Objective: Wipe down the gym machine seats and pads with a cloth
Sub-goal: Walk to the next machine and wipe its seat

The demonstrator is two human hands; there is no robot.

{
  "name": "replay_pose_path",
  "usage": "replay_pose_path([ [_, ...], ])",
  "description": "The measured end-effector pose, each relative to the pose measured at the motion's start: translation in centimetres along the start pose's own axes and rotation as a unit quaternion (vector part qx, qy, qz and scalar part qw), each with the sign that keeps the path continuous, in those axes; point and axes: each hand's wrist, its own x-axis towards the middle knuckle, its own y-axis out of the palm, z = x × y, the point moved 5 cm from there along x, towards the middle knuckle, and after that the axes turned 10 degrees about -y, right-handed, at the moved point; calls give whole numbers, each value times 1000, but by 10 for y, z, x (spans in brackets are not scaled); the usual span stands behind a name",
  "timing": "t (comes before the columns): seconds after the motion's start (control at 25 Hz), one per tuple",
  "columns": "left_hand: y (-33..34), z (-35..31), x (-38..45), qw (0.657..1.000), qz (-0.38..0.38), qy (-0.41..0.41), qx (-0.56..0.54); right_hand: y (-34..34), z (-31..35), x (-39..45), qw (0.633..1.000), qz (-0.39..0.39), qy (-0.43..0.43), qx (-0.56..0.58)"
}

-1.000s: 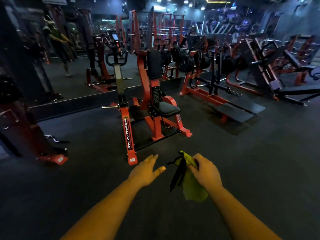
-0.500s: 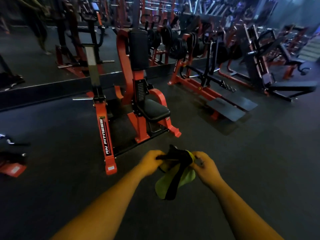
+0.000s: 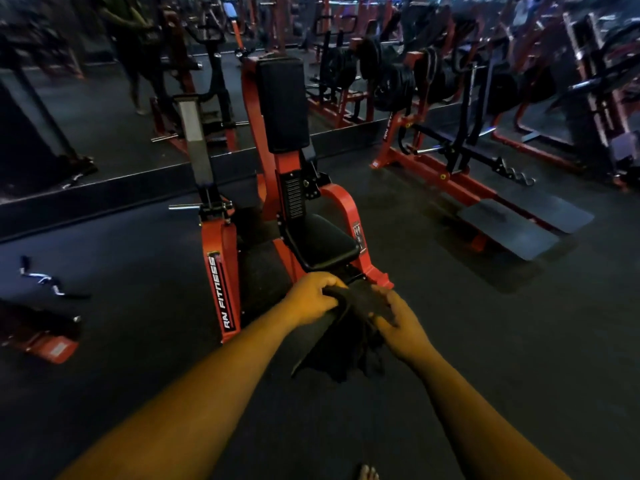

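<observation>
Both hands, left hand (image 3: pixel 311 299) and right hand (image 3: pixel 403 329), grip a dark, limp cloth (image 3: pixel 346 341) between them, with the black padded seat (image 3: pixel 322 242) of the red machine just beyond at twelve o'clock, nearer the left.

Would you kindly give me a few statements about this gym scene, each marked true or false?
1. Both hands grip the cloth. True: left hand and right hand hold it between them.
2. The cloth is already pressed on the seat. False: it is held in the air, nearer than the seat.
3. The back pad stands upright above the seat. True.
4. The machine frame is blue. False: it is red.
5. A curl bar lies on the floor at the left. True.
</observation>
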Motion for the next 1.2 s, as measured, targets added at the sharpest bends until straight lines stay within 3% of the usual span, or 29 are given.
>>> replay_pose_path([
  [0.16,-10,-20,63,999,-14,-6,47,-5,-14,81,993,92,-71,27],
  [0.36,-42,-25,129,993,-102,-59,5,8,-30,142,997,41,-55,44],
  [0.56,-67,-11,194,995,-93,-39,-12,28,-23,210,998,-6,-53,17],
  [0.68,-82,1,226,997,-78,-17,-12,28,-26,245,998,-24,-39,-48],
  [0.84,-106,26,252,993,-95,-26,-62,7,-64,267,973,37,56,-222],
  [0.96,-124,52,261,970,-159,-88,-161,-8,-96,270,949,82,102,-287],
  [1.08,-125,84,258,930,-214,-173,-243,-15,-106,284,978,25,105,-177],
  [1.2,-126,118,251,894,-289,-238,-245,-22,-99,316,988,-18,83,-131],
])
